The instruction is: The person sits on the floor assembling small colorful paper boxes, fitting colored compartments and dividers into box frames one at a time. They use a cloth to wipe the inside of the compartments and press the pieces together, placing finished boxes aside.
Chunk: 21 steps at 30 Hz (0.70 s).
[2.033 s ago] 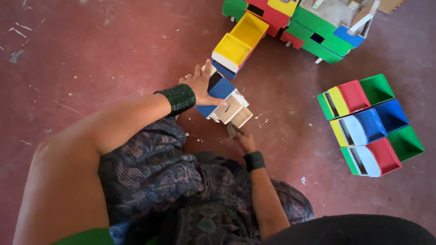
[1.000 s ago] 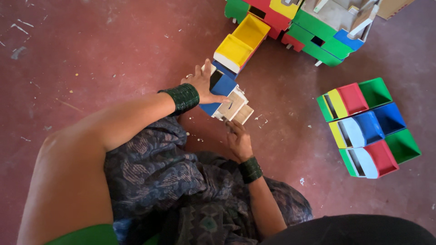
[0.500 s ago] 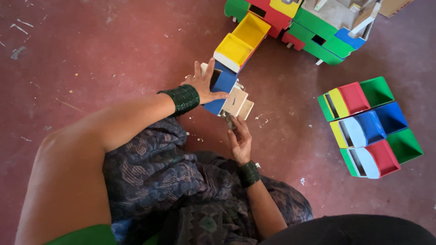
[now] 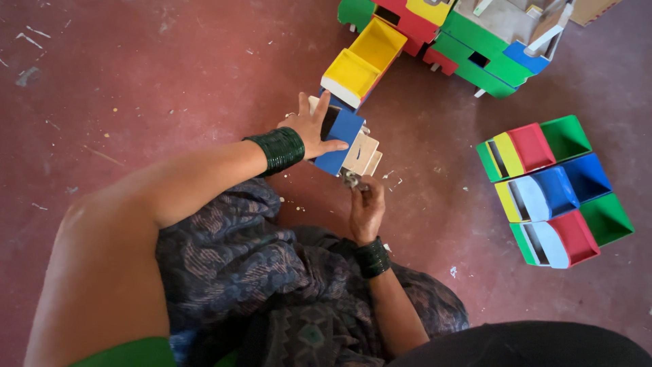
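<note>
Blue wooden piece [image 4: 343,139] still gripped by left hand [image 4: 309,129], right hand [image 4: 367,207] now raised, pinching small tool [image 4: 352,180].

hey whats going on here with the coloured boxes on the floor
A person sits on a dark red floor. The left hand steadies a small blue and bare-wood box piece, while the right hand holds a small tool or part, too small to identify, against its lower edge. A yellow open box lies just beyond, joined to a larger multicoloured box structure. To the right sits a separate stack of three painted box pieces.
</note>
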Motion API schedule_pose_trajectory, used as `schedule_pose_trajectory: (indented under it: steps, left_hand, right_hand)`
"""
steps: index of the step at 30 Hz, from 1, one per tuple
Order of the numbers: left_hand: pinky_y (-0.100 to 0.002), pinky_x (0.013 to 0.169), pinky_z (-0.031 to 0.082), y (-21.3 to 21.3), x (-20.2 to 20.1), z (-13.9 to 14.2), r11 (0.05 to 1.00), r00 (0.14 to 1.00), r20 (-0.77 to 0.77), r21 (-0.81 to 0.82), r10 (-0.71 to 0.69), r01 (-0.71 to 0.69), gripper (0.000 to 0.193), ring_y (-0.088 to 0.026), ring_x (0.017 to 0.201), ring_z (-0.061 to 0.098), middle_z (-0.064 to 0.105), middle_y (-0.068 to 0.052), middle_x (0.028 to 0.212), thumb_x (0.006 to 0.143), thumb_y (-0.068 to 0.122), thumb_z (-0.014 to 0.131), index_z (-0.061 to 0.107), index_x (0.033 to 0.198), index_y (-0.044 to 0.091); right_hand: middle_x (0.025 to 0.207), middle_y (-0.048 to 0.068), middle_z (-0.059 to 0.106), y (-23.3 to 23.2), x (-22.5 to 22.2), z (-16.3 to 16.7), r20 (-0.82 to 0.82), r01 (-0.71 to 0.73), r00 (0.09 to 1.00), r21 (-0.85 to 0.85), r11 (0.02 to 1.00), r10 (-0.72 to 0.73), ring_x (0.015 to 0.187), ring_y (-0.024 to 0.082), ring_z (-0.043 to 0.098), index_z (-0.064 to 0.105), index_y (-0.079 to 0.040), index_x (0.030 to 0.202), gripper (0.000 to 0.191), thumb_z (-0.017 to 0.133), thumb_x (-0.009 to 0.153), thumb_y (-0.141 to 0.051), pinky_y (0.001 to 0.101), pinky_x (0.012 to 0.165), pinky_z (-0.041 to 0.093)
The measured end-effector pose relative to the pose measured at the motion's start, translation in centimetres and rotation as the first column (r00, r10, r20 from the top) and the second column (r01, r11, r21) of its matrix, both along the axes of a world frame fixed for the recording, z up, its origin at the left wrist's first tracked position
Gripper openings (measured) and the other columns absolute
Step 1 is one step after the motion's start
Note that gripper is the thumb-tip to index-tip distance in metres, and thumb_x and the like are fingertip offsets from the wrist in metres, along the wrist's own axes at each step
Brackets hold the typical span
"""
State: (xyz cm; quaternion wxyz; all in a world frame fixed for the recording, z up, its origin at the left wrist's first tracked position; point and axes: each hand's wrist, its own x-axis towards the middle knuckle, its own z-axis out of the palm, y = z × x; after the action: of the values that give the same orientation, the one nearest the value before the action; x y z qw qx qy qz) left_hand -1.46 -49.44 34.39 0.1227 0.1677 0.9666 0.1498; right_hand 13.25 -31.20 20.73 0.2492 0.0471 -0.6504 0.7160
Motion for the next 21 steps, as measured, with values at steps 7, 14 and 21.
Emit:
schedule_pose_trajectory:
  steps: [7, 14, 21]
  left_hand:
    - [-0.057, 0.101, 0.050, 0.0, -0.3, 0.0, 1.000, 0.999, 0.026, 0.011, 0.020, -0.020, 0.128, -0.060, 0.123, 0.055, 0.009, -0.046, 0.158, 0.078, 0.081, 0.063, -0.004, 0.164, 0.014]
    - [-0.055, 0.103, 0.050, 0.1, -0.5, -0.3, 0.998, 0.998, 0.024, 0.027, 0.062, -0.063, 0.125, -0.060, 0.121, 0.056, 0.013, -0.044, 0.157, 0.078, 0.079, 0.066, 0.001, 0.164, 0.014]
    - [-0.058, 0.102, 0.050, 0.1, -0.1, 0.5, 0.998, 0.998, 0.024, 0.027, 0.050, -0.050, 0.123, -0.056, 0.124, 0.056, 0.015, -0.039, 0.159, 0.079, 0.077, 0.068, 0.003, 0.164, 0.017]
  right_hand:
    - [0.128, 0.017, 0.060, -0.3, 1.0, 1.9, -0.051, 0.156, 0.988, 0.382, 0.911, -0.148, 0.108, 0.024, 0.069, 0.067, -0.005, 0.115, 0.021, 0.066, 0.097, 0.005, 0.0328, 0.088, 0.059]
    - [0.136, 0.020, 0.060, -1.4, 1.7, 3.7, -0.140, 0.216, 0.976, 0.684, 0.697, -0.166, 0.124, 0.039, 0.061, 0.061, -0.007, 0.138, 0.048, 0.065, 0.092, 0.002, 0.0441, 0.099, 0.053]
    - [0.136, 0.016, 0.060, -0.8, 1.2, 4.0, -0.127, 0.226, 0.974, 0.574, 0.787, -0.187, 0.124, 0.037, 0.060, 0.059, -0.008, 0.135, 0.045, 0.066, 0.092, 0.003, 0.0445, 0.099, 0.054]
